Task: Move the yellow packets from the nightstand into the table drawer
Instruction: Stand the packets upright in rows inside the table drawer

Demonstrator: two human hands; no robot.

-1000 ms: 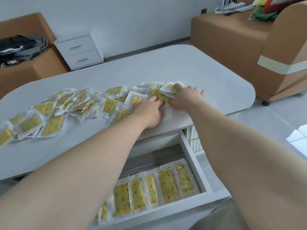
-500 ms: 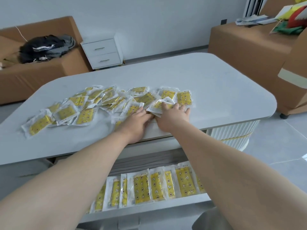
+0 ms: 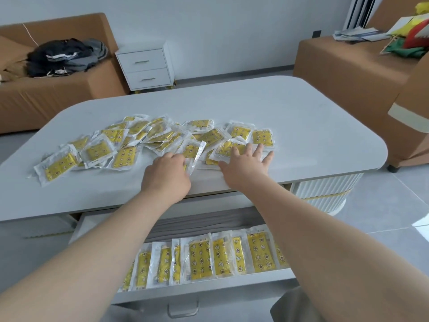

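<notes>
The left hand [image 3: 167,175] grips one yellow packet [image 3: 193,152], tilted up off the table [image 3: 301,126]. Just right, the right hand [image 3: 246,165] presses flat, fingers spread, on more packets [image 3: 228,147]

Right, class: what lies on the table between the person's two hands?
In the head view, overlapping yellow packets lie between the left hand and the right hand; the left hand holds one tilted packet up. Nearer the table edge, that gap is bare.

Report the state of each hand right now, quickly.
Left hand: fingers curled, gripping a yellow packet tilted up off the tabletop.
Right hand: open, fingers spread flat, pressing on loose packets.
</notes>
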